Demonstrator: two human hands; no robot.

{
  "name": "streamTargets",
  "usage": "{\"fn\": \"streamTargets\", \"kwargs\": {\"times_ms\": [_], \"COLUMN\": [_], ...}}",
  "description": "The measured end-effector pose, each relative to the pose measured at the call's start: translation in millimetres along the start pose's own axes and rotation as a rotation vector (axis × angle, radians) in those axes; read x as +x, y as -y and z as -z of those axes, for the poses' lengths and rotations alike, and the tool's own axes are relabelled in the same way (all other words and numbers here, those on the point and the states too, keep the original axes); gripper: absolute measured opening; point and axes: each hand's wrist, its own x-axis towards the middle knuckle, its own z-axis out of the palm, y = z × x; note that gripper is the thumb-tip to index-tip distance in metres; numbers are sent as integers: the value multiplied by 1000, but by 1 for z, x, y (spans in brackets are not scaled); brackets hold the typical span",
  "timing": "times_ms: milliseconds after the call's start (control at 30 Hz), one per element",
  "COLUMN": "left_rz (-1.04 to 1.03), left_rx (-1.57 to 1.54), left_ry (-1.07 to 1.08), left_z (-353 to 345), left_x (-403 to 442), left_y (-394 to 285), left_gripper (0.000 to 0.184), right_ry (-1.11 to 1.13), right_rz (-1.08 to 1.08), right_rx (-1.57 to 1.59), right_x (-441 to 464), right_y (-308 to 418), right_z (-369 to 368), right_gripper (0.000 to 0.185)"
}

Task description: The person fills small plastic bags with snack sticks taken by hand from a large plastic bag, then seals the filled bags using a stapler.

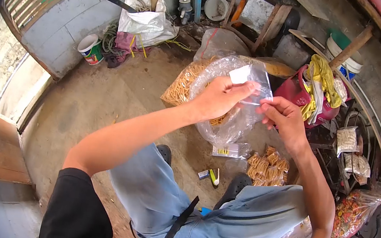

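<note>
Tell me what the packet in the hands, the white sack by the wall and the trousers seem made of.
Clear packet: thin, glossy plastic; it is see-through and catches highlights.
White sack: perhaps woven plastic, judging by its stiff creases; the weave is too small to confirm.
Trousers: probably denim, matte, with faded blue cloth folds.

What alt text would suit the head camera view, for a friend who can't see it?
A person's left hand holds a small clear bag, right hand at its edge, above a large plastic bag of thin brown sticks. Bundles of similar sticks lie on the floor.
</note>
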Motion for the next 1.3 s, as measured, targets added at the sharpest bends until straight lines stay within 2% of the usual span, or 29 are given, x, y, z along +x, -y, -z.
{"fn": "streamTargets", "kwargs": {"times_ms": [67, 133, 200, 467, 600, 700, 733, 800, 933, 1033, 1100, 1300], "left_rz": [-95, -104, -2, 67, -15, 31, 30, 77, 58, 68, 14, 22], "left_rx": [-114, -92, -114, -179, -134, -85, -86, 37, 40, 155, 197, 347], "left_ry": [-85, -99, -172, -214, -243, -233, -232, -191, -167, -177, -145, 22], "left_z": [2, 7, 11, 20, 20, 21, 21, 19, 13, 13, 15, 19], "left_x": [-3, -10, -18, -32, -26, -23, -22, -20, -17, -18, -19, -23], "left_y": [-4, -9, -16, -16, -12, -9, -10, -13, -9, -7, -4, -11], "left_gripper": [37, 33, 32, 28, 25, 26, 26, 22, 16, 17, 19, 13], "right_ry": [122, 141, 221, 407, 318, 41, 40, -56, -103, -94, -86, -49], "right_rz": [-97, -115, -142, -151, -100, 132, 132, 379, 533, 623, 635, 606], "right_rx": [-26, -12, -13, 26, -5, -112, -114, -294, -416, -468, -480, -450], "right_x": [-2, -7, -11, -19, -14, -6, -3, 2, 4, 3, 1, 2], "right_y": [4, 7, 5, -4, -8, -20, -18, -13, -10, -7, -6, -10], "right_z": [-6, -17, -23, -24, -25, -20, -18, -12, -5, -4, -4, -5], "right_gripper": [18, 21, 20, 25, 28, 36, 36, 36, 35, 34, 32, 27]}}
